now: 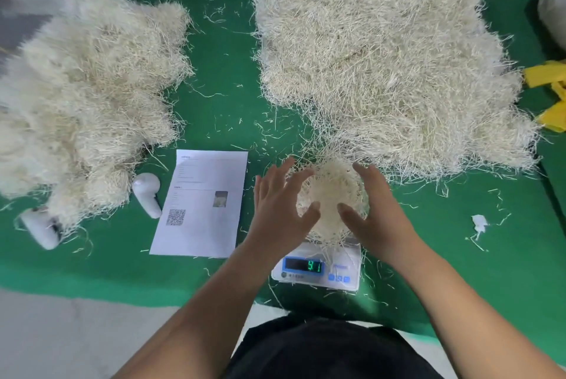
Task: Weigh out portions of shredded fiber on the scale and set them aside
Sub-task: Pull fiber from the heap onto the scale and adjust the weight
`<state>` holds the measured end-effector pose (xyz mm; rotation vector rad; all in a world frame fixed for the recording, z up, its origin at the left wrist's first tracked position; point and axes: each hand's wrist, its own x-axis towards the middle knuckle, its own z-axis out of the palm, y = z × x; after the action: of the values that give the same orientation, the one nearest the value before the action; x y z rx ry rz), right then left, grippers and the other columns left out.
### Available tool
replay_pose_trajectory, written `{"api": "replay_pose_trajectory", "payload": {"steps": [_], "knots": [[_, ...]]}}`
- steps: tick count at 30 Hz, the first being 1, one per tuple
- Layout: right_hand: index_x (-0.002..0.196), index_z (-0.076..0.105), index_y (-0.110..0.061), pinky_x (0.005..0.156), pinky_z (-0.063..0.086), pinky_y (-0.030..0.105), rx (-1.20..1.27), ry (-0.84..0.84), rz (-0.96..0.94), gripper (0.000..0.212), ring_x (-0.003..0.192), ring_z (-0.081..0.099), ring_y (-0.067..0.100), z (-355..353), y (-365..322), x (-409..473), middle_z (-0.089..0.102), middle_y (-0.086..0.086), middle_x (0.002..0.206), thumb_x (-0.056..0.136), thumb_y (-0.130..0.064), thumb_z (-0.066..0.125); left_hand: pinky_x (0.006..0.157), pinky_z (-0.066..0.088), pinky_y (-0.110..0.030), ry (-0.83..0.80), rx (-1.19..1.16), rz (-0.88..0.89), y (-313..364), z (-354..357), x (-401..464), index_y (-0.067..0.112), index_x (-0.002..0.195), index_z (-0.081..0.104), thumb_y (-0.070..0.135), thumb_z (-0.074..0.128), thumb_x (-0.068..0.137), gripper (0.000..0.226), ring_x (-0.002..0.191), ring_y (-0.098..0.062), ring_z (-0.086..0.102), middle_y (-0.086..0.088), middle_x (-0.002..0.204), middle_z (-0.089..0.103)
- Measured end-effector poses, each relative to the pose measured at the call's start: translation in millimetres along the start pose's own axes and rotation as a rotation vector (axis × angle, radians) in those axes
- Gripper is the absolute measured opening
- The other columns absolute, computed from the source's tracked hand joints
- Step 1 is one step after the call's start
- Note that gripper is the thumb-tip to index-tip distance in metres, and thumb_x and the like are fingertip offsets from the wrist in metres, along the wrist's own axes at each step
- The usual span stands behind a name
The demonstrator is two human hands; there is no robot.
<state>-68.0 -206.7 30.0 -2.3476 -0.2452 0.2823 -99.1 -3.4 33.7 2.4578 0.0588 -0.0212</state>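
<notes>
green mat (220, 96), grey floor (61, 335), even light

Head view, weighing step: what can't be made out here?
- Scale: platform hidden under the fiber portion and both hands; display digits blurred, not surely readable.
- Left hand and right hand: whether they touch the portion is unclear.
- Printed sheet: text too small.
- Two white devices: type unclear; one partly under the left fiber pile.
- Yellow item: cut off by right edge.

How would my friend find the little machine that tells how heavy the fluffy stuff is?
Start at the green mat, near its front edge. Right of the white paper sits the scale, under a small fiber wad. Only it shows glowing green numbers.
</notes>
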Motion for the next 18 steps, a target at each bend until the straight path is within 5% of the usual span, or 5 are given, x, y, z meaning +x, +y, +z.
{"api": "replay_pose_trajectory", "payload": {"steps": [9, 14, 18], "knots": [[0.160, 0.025, -0.033, 0.124, 0.011, 0.058, 0.046, 0.279, 0.125, 0.077, 0.158, 0.006, 0.027, 1.1, -12.0, -1.8, 0.001, 0.001, 0.172, 0.095, -0.041, 0.067, 0.123, 0.017, -0.063, 0.032, -0.056, 0.037, -3.3, -1.9, -3.9, 0.046, 0.142, 0.045, 0.046, 0.056, 0.090, 0.053, 0.156, -0.022, 0.007, 0.008, 0.166, 0.020], [0.160, 0.028, -0.030, 0.124, 0.014, 0.060, 0.090, 0.270, 0.133, 0.071, 0.157, 0.009, 0.025, 4.9, -9.0, 2.6, 0.008, 0.003, 0.172, 0.099, -0.043, 0.061, 0.121, 0.029, -0.056, 0.135, -0.142, 0.034, -11.0, -8.1, 3.0, 0.042, 0.140, 0.049, 0.044, 0.055, 0.091, 0.049, 0.150, -0.017, 0.022, 0.013, 0.159, 0.028], [0.162, 0.021, -0.028, 0.124, 0.021, 0.053, 0.018, 0.152, 0.117, 0.074, 0.153, 0.021, 0.022, 14.4, -4.0, 13.1, 0.025, -0.001, 0.168, 0.100, -0.053, 0.054, 0.116, 0.035, -0.053, 0.010, -0.308, -0.142, -12.7, -3.5, 11.6, 0.048, 0.142, 0.044, 0.048, 0.053, 0.092, 0.051, 0.145, -0.015, 0.030, 0.015, 0.158, 0.028]]}}
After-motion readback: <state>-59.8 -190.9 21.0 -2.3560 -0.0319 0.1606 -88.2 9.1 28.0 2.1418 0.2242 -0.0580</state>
